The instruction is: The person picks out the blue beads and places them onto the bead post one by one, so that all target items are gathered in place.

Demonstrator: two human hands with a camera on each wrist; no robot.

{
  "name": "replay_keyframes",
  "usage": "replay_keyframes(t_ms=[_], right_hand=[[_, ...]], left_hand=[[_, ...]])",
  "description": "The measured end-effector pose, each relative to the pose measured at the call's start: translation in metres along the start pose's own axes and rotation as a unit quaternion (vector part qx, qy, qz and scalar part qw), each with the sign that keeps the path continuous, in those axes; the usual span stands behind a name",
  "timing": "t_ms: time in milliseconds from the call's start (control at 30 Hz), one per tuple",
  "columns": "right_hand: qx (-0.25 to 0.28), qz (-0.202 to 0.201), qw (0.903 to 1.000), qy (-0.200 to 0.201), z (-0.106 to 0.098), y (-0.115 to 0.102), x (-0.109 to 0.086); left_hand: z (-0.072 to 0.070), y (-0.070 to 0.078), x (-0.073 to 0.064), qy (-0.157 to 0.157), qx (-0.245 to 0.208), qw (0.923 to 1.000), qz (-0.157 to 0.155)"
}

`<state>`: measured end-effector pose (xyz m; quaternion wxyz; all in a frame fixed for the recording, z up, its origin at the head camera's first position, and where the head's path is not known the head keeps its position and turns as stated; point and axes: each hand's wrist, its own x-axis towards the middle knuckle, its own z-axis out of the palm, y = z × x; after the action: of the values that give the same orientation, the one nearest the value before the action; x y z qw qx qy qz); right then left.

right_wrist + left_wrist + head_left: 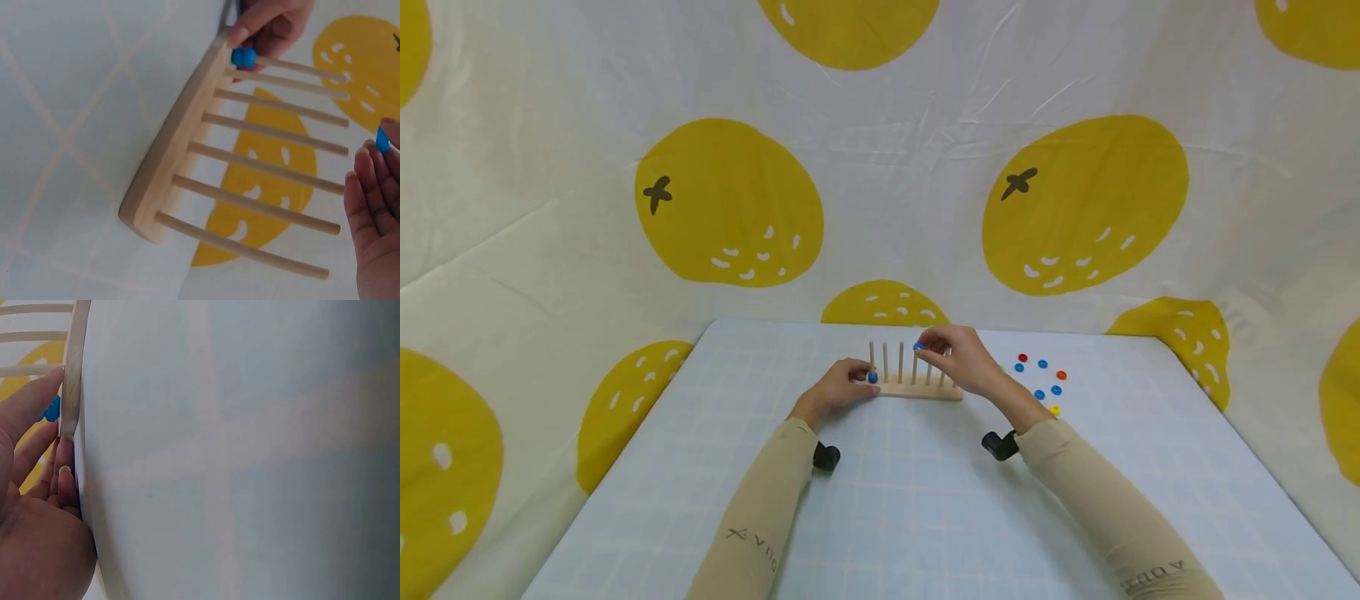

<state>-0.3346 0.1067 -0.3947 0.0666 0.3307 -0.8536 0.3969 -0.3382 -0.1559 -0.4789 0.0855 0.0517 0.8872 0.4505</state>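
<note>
A wooden peg rack [917, 390] with a row of upright pegs stands on the table. My left hand [842, 382] grips the rack's left end, thumb on the near side, as the left wrist view shows it close up. Blue beads [244, 57] sit at the bottom of the leftmost peg. Above the pegs, my right hand [964, 358] pinches a small blue ring [918, 346] between thumb and fingertips. In the right wrist view that ring is just beyond the peg tips, partly hidden by the fingers, and the other pegs carry nothing.
Right of the rack lie several loose rings: a red ring [1022, 357], an orange ring [1062, 375], a yellow ring [1055, 410] and blue ones such as this blue ring [1042, 364]. A pale checked cloth [895, 517] covers the table. A patterned curtain [910, 208] hangs behind.
</note>
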Motion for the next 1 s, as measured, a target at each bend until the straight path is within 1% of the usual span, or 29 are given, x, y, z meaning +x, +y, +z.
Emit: replay_keyframes(t_ms=[100, 267, 467, 667, 867, 1000], right_hand=[[0.002, 0.001, 1.0, -0.003, 0.005, -0.001, 0.006], [0.013, 0.004, 0.9999, -0.003, 0.013, -0.003, 0.014], [0.016, -0.021, 0.9996, 0.007, 0.022, -0.005, 0.022], [0.007, -0.035, 0.9994, 0.0, 0.031, -0.01, 0.035], [0.002, -0.016, 0.9999, -0.006, 0.041, -0.013, 0.045], [-0.003, -0.009, 0.9999, -0.004, 0.045, -0.013, 0.049]], left_hand=[[-0.001, 0.001, 0.001, 0.002, 0.001, 1.0, 0.005], [0.0, 0.001, 0.002, -0.001, 0.0, 1.0, 0.001], [0.001, 0.002, -0.001, -0.001, -0.006, 1.0, 0.001], [0.001, 0.001, -0.001, -0.003, -0.004, 0.9999, 0.01], [-0.001, 0.0, 0.001, -0.004, -0.003, 0.9999, 0.016], [-0.002, 0.0, 0.002, -0.006, -0.007, 0.9994, 0.032]])
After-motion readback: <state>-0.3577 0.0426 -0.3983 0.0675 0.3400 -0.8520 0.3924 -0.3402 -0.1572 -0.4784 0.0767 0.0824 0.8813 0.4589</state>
